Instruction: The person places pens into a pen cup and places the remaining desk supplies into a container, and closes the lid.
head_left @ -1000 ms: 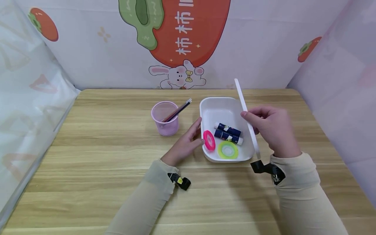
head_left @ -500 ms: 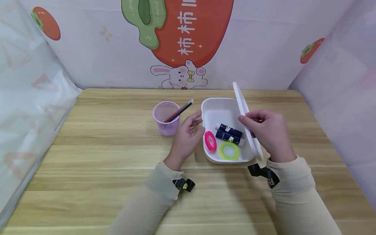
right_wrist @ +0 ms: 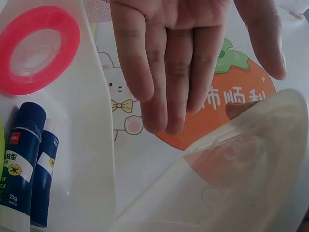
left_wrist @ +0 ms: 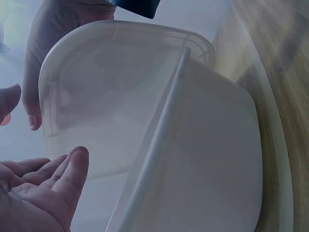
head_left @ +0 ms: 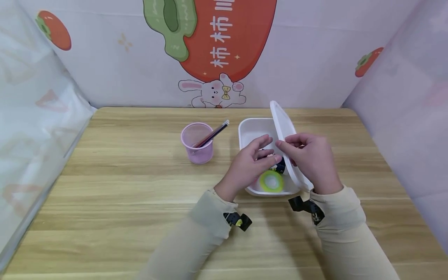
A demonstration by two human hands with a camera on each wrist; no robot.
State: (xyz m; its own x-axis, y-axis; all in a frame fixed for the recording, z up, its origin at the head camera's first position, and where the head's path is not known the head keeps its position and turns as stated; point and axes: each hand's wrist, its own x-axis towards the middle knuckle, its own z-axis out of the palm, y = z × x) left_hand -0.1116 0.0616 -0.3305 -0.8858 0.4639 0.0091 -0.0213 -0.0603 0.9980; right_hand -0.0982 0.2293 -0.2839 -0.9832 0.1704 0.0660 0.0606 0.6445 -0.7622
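Observation:
My right hand (head_left: 313, 159) pinches the edge of a white lid (head_left: 284, 126), tilted up over the right side of a white plastic box (head_left: 252, 130). My left hand (head_left: 245, 169) hovers over the box, fingers extended and holding nothing; in the left wrist view its fingertips (left_wrist: 75, 166) are apart from the lid. Inside lie two dark blue glue sticks (right_wrist: 24, 164) and a yellow-green tape roll (head_left: 272, 189). A pink tape roll (right_wrist: 70, 41) shows in the right wrist view, while the left hand mostly covers it in the head view.
Left of the box stands a purple see-through cup (head_left: 199, 154) with pencils (head_left: 215, 133) leaning out to the right. Both are on a wood-grain table (head_left: 133, 175). A printed cloth (head_left: 308, 70) hangs behind the table's far edge.
My left hand has left the box's left side and moved right, over the box. The lid, still held by my right hand, has tilted and shifted slightly left.

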